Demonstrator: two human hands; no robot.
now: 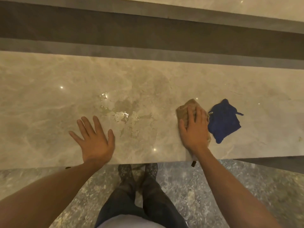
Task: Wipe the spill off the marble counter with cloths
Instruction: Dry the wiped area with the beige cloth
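A wet spill (122,115) glistens in patches on the beige marble counter (49,96), near its middle. My left hand (94,140) lies flat on the marble just left of the spill, fingers spread, holding nothing. My right hand (194,130) presses palm-down on a tan cloth (185,108) to the right of the spill; the fingers lie over the cloth, not curled around it. A dark blue cloth (224,121) lies crumpled right beside the tan one, touching it.
The counter's front edge (148,160) runs just under my wrists. Behind the counter is a dark recessed strip (148,35) and a second marble ledge (213,5). My legs and shoes (138,171) stand on a speckled floor below.
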